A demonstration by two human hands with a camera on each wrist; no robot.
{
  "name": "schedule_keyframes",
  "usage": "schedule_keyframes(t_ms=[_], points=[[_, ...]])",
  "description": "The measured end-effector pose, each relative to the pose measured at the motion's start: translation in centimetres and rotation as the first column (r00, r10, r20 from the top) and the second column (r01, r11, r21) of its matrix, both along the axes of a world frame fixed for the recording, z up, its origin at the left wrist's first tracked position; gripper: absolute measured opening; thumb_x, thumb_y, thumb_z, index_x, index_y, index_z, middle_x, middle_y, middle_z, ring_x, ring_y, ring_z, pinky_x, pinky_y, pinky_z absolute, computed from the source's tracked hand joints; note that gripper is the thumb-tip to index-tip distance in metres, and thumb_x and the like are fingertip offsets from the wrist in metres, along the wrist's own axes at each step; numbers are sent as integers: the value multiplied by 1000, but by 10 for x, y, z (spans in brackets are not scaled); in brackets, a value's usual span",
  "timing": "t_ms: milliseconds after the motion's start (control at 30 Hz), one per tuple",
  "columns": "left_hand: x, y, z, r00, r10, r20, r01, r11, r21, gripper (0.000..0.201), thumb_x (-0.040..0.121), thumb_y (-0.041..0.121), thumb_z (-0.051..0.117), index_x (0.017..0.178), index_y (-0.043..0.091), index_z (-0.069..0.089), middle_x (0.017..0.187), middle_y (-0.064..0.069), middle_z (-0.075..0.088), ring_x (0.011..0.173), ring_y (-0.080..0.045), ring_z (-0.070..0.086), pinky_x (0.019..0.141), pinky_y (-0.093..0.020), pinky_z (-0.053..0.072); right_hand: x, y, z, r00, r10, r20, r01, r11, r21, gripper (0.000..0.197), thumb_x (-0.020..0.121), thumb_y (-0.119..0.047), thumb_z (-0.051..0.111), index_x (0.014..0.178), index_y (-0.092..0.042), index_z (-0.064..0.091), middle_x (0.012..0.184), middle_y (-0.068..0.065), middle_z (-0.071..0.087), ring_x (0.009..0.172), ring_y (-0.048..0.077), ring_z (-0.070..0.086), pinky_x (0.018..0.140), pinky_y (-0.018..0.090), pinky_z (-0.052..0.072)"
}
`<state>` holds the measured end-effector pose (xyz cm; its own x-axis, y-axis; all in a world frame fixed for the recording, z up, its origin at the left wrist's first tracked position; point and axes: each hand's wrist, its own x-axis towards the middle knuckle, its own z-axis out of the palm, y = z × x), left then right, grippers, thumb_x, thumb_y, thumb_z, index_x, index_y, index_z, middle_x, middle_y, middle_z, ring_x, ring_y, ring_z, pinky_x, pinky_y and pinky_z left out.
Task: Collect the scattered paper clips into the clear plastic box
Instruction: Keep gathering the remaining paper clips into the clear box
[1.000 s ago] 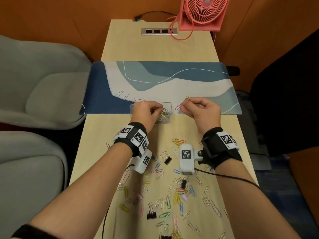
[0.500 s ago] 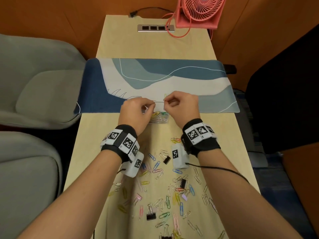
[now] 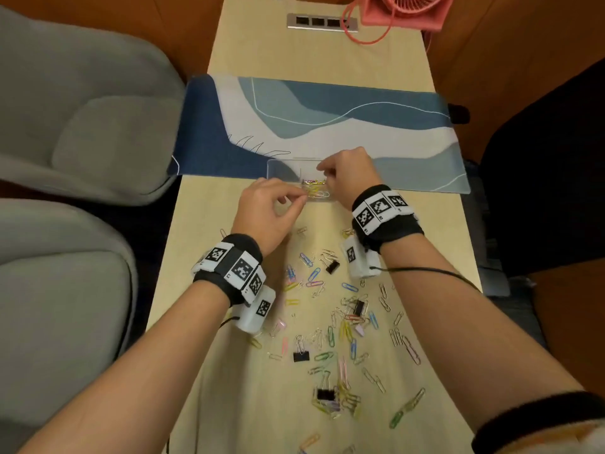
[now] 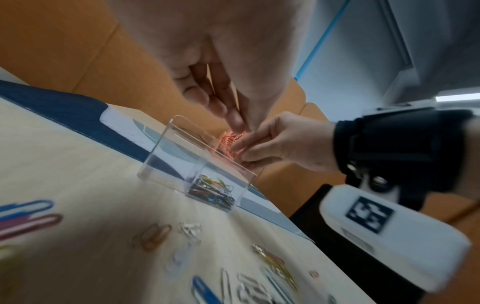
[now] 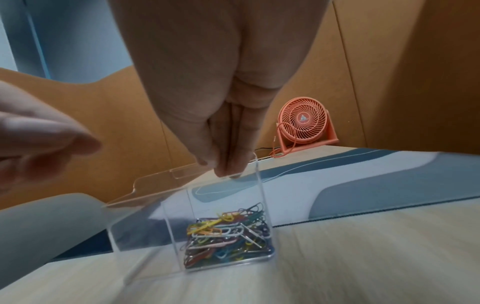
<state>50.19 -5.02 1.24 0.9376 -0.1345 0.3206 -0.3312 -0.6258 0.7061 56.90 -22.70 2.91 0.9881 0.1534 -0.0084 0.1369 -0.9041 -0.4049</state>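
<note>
The clear plastic box (image 3: 301, 176) stands at the near edge of the desk mat with its lid (image 3: 283, 170) swung open to the left. A heap of coloured paper clips (image 5: 226, 236) fills its right compartment. My right hand (image 3: 322, 167) hangs over the box's far right corner, fingers straight and bunched (image 5: 226, 170), and no clip shows between them. At the box's near left side is my left hand (image 3: 302, 198), with thumb and fingers loosely together and nothing visible in them. Several loose paper clips (image 3: 343, 322) lie scattered on the table below both wrists.
Black binder clips (image 3: 300, 355) lie mixed among the loose clips. A blue and white desk mat (image 3: 327, 132) crosses the table behind the box. A pink fan (image 3: 415, 11) and a socket strip (image 3: 322, 21) sit at the far end. Grey seats (image 3: 82, 126) stand to the left.
My right hand carried its clips left over the box and now shows none. My left hand has drawn back from inside the box to its near left side.
</note>
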Motion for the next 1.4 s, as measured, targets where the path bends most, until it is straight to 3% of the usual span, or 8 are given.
schedule_keyframes(t_ms=[233,433,700,833,1000,1200,1300,1400], points=[[-81,-5,18,962,-124,-243,120,992,-31,7,84,24,71,86,23,77,78,9,69,70,-8,57,67,-15,41,-72,-10,28,993,-92,71,83,990,116,26,86,-14,56,105,-16,73,91,5,74,86,22,68,90,32,53],[-203,19,12,786,-207,-583,260,966,7,9,80,27,76,88,28,73,78,11,66,69,-4,58,64,-16,45,-241,-49,1,950,-153,-273,152,988,-26,15,84,-16,61,89,-19,76,84,1,74,78,19,67,85,31,54],[-330,56,-28,648,-70,-758,302,938,171,88,49,43,93,127,34,53,96,12,53,81,-6,55,77,-16,47,-398,-63,-36,878,-350,-326,371,929,0,19,79,-5,61,80,-18,74,78,1,71,71,17,64,69,20,48],[-358,57,-40,696,-82,-713,255,957,139,97,51,31,94,137,29,47,96,11,45,79,-6,51,78,-18,48,-432,-41,-46,896,-326,-301,368,925,93,27,77,1,63,101,-6,73,95,9,68,84,20,63,78,17,42],[-374,56,-49,793,-63,-606,65,998,-18,62,70,5,82,126,20,61,88,3,55,69,-7,57,76,-32,56,-447,-9,-49,939,-161,-304,216,964,157,41,77,-8,70,118,-7,66,96,1,55,78,12,53,77,15,42],[-376,31,-48,868,-57,-494,136,983,125,61,89,18,62,145,27,38,115,3,43,94,-12,55,95,-29,48,-454,7,-56,967,5,-256,-16,999,-38,55,87,-17,61,140,-10,46,142,9,39,123,25,44,108,31,39],[-378,15,-48,887,-134,-441,262,933,245,66,93,29,55,151,29,24,145,-6,26,125,-20,38,110,-29,34,-455,10,-57,982,42,-187,-63,992,-107,44,80,-11,70,122,-9,61,127,12,54,103,27,57,88,33,53],[-377,4,-51,899,-196,-391,358,845,398,55,94,26,49,147,25,33,151,-8,24,126,-27,35,104,-37,42,-452,11,-54,975,83,-206,-133,962,-239,40,54,0,84,91,-11,71,94,7,64,73,20,60,58,25,54]])
